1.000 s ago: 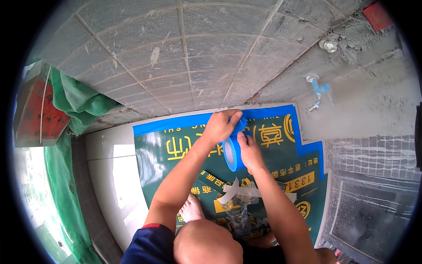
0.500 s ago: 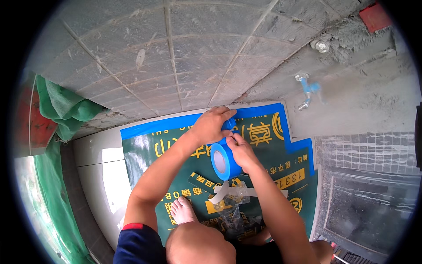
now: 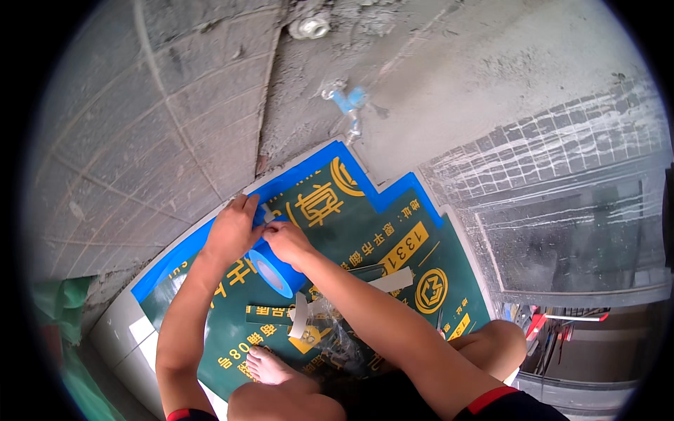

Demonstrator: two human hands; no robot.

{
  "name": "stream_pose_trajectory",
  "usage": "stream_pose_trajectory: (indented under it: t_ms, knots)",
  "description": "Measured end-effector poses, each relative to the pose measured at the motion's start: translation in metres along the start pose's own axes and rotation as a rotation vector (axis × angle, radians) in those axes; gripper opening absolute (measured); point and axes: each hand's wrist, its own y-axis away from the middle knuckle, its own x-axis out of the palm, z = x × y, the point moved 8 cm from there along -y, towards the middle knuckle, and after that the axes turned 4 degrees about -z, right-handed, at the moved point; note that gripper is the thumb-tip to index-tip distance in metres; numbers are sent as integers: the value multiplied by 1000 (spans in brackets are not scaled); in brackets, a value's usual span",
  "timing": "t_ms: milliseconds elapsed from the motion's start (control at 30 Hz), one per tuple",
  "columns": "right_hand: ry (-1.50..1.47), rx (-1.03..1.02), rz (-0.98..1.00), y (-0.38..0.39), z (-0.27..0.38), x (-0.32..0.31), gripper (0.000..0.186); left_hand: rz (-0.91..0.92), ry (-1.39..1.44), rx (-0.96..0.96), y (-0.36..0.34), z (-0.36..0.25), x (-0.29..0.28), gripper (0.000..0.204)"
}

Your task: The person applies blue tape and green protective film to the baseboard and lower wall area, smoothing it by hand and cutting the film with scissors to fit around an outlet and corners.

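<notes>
A thick roll of blue tape [image 3: 298, 279] with a pale core is held on its side over the green floor covering sheet [image 3: 372, 242]. My right hand [image 3: 286, 242] is closed on the upper side of the roll. Close beside it, my left hand [image 3: 234, 226] pinches a loose piece of the blue tape drawn from the roll, its fingertips near the sheet's edge by the wall. Part of the pinched tape is hidden behind the fingers. Blue tape strips [image 3: 168, 263] run along the sheet's wall-side border.
Below the roll lie white paper strips [image 3: 390, 281] and crumpled clear plastic [image 3: 335, 344]. My bare foot [image 3: 269, 366] rests on the sheet. A blue-handled tap [image 3: 347, 102] sticks out of the cement wall. A dusty glass panel [image 3: 562, 224] stands right; green netting [image 3: 63, 302] hangs left.
The view has swung to the right, so hands, roll and sheet appear further left. More of the glass panel shows. Both hands keep their hold on the tape.
</notes>
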Motion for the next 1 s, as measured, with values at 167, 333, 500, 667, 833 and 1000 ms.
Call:
stream_pose_trajectory:
  t_ms: [167, 333, 500, 667, 833, 1000]
  knots:
    - [-88, 247, 196, -20, -18, 3, 25, -35, -27, 100, 5, -3, 8, 60]
    - [-48, 226, 391, 25, -81, 70, 29, -25, -65, 149, 11, 10, 7, 63]
    - [-396, 520, 784, 122, -61, 80, 48, -15, 20, 171, 15, 2, -6, 66]
    - [-374, 369, 899, 144, -2, 20, 43, -7, 132, 228, 6, 16, -1, 72]
    - [-159, 158, 732, 143, 28, -115, 47, -30, 345, 50, 7, -2, -10, 92]
    - [86, 287, 377, 188, -12, -279, 56, 69, 918, -241, 12, 77, 21, 69]
